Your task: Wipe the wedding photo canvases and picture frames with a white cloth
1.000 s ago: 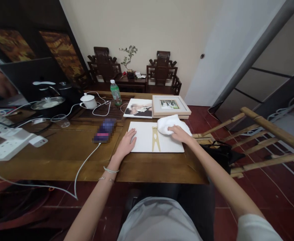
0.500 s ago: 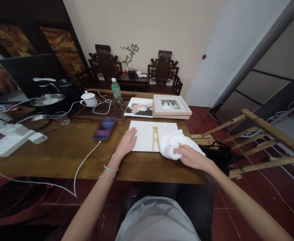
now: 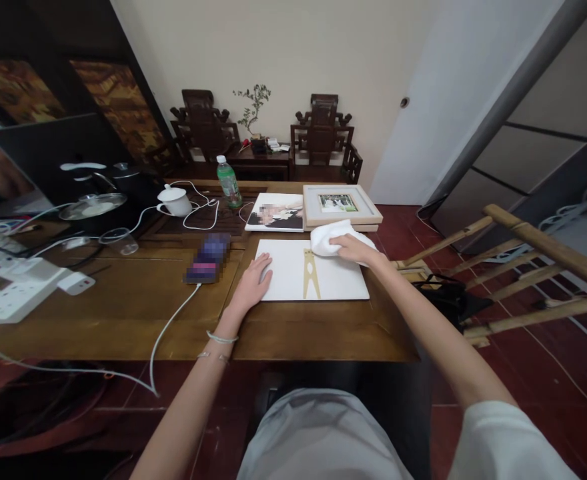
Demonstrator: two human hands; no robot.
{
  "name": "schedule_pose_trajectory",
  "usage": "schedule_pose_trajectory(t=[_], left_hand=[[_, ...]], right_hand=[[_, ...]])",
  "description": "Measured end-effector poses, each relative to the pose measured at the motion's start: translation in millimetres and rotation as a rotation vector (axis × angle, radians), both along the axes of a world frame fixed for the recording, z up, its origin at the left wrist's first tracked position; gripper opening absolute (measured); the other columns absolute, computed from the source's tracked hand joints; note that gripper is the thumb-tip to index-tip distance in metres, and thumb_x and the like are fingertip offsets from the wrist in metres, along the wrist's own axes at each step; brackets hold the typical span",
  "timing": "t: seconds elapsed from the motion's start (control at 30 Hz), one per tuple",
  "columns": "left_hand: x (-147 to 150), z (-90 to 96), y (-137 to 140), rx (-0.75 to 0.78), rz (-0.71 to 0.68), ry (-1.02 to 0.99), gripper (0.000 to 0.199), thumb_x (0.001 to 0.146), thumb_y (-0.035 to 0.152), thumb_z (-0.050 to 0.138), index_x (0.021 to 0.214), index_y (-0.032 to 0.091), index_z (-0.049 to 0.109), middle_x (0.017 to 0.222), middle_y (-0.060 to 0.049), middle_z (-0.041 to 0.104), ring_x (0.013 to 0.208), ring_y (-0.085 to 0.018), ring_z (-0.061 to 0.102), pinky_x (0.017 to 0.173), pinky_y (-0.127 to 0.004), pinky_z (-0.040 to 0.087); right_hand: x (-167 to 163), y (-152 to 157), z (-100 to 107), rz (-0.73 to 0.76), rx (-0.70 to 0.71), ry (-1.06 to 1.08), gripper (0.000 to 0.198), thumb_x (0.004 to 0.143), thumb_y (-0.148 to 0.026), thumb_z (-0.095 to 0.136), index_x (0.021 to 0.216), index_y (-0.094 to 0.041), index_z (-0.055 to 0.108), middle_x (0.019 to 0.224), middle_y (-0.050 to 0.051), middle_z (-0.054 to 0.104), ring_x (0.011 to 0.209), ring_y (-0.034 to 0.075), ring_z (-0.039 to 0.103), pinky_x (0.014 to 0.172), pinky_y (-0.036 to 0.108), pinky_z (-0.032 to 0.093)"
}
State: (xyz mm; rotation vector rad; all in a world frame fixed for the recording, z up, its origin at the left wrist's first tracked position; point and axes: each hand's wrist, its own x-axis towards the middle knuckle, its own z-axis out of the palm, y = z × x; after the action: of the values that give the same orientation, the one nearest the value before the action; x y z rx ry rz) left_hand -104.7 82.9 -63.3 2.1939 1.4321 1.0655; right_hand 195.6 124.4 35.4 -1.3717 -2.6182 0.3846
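L hand (image 3: 252, 285) is resting palm-down, fingers extended, on the L edge of a white panel (image 3: 284, 270), gripping nothing. R hand (image 3: 354, 249) is gripping a bunched white cloth (image 3: 327, 239) over the panel's far R corner. Tan forked strip (image 3: 309, 270) is lying on the panel btwn both hands, its far end just beside the cloth. Pic frame (image 3: 342, 203) is sitting just beyond R hand, w/ a photo panel (image 3: 274, 212) next to it. Blurred-out phone (image 3: 207, 259) is lying L of L hand on the brown tabletop (image 3: 293, 337).
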Motion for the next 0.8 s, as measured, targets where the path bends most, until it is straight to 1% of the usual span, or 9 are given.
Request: schedule_pose_trajectory(t=[0.1, 0.23, 0.33, 0.4, 0.47, 0.53, 0.63, 0.7, 0.8], left_hand=[[0, -0.4, 0, 0.001, 0.001, 0.002, 0.039, 0.087, 0.031, 0.043, 0.119, 0.014, 0.058, 0.135, -0.015, 0.051, 0.131, -0.026, 0.042, 0.112, -0.049, 0.024], [1, -0.6, 0, -0.004, -0.001, 0.014, 0.04, 0.087, 0.03, 0.042, 0.119, 0.012, 0.057, 0.135, -0.016, 0.051, 0.131, -0.026, 0.041, 0.113, -0.048, 0.024], [2, 0.2, -1, -0.003, 0.003, 0.031, 0.041, 0.088, 0.03, 0.041, 0.12, 0.011, 0.057, 0.135, -0.016, 0.051, 0.132, -0.025, 0.04, 0.113, -0.047, 0.024], [2, 0.9, -1, -0.004, 0.004, 0.037, 0.041, 0.088, 0.03, 0.041, 0.12, 0.01, 0.057, 0.135, -0.017, 0.051, 0.132, -0.025, 0.04, 0.113, -0.047, 0.024], [3, 1.4, -1, -0.004, 0.004, 0.036, 0.041, 0.088, 0.03, 0.041, 0.12, 0.009, 0.057, 0.135, -0.017, 0.05, 0.132, -0.025, 0.04, 0.113, -0.046, 0.024], [2, 1.4, -1, -0.001, 0.006, 0.033, 0.042, 0.088, 0.03, 0.041, 0.12, 0.009, 0.057, 0.135, -0.018, 0.05, 0.131, -0.026, 0.04, 0.113, -0.047, 0.024], [2, 0.7, 0, -0.001, 0.007, 0.031, 0.042, 0.087, 0.03, 0.041, 0.12, 0.009, 0.057, 0.135, -0.017, 0.05, 0.131, -0.026, 0.041, 0.113, -0.047, 0.024], [1, 0.0, 0, -0.003, 0.006, 0.03, 0.042, 0.087, 0.03, 0.041, 0.119, 0.01, 0.057, 0.136, -0.017, 0.05, 0.131, -0.025, 0.041, 0.113, -0.047, 0.024], [0, -1.0, 1, -0.002, 0.007, 0.025, 0.041, 0.087, 0.031, 0.042, 0.119, 0.011, 0.057, 0.135, -0.016, 0.051, 0.131, -0.025, 0.041, 0.113, -0.047, 0.024]], right_hand=[[-3, -7, -12, -0.027, 0.088, -0.028, 0.036, 0.065, -0.003, 0.035, 0.088, -0.015, 0.061, 0.088, 0.008, 0.066, 0.086, 0.023, 0.057, 0.084, 0.03, 0.038], [-1, -61, -22, 0.01, 0.119, -0.071, 0.034, 0.064, -0.002, 0.036, 0.086, -0.017, 0.058, 0.08, 0.006, 0.065, 0.081, 0.023, 0.058, 0.096, 0.038, 0.032], [5, -112, -15, 0.088, 0.073, -0.038, 0.033, 0.063, 0.001, 0.036, 0.081, -0.019, 0.055, 0.096, 0.007, 0.065, 0.09, 0.022, 0.058, 0.101, 0.039, 0.028], [10, -136, -7, 0.146, 0.012, -0.042, 0.031, 0.064, 0.002, 0.036, 0.077, -0.02, 0.053, 0.091, 0.006, 0.065, 0.088, 0.021, 0.058, 0.102, 0.039, 0.026], [14, -146, 1, 0.17, -0.052, -0.063, 0.029, 0.064, 0.001, 0.036, 0.075, -0.021, 0.052, 0.079, 0.003, 0.062, 0.08, 0.02, 0.056, 0.099, 0.037, 0.03], [17, -138, 7, 0.171, -0.094, -0.068, 0.027, 0.063, -0.001, 0.036, 0.073, -0.02, 0.052, 0.07, 0.002, 0.058, 0.074, 0.019, 0.054, 0.088, 0.033, 0.035], [18, -103, 9, 0.156, -0.104, -0.025, 0.023, 0.061, -0.005, 0.037, 0.07, -0.019, 0.052, 0.068, 0.002, 0.055, 0.071, 0.019, 0.05, 0.074, 0.028, 0.037], [15, -72, 7, 0.13, -0.106, 0.01, 0.022, 0.06, -0.007, 0.036, 0.069, -0.018, 0.053, 0.07, 0.002, 0.057, 0.071, 0.019, 0.05, 0.07, 0.027, 0.036], [5, -33, 2, 0.05, -0.066, 0.038, 0.027, 0.059, -0.006, 0.035, 0.074, -0.016, 0.056, 0.08, 0.005, 0.063, 0.077, 0.02, 0.053, 0.073, 0.028, 0.038]])
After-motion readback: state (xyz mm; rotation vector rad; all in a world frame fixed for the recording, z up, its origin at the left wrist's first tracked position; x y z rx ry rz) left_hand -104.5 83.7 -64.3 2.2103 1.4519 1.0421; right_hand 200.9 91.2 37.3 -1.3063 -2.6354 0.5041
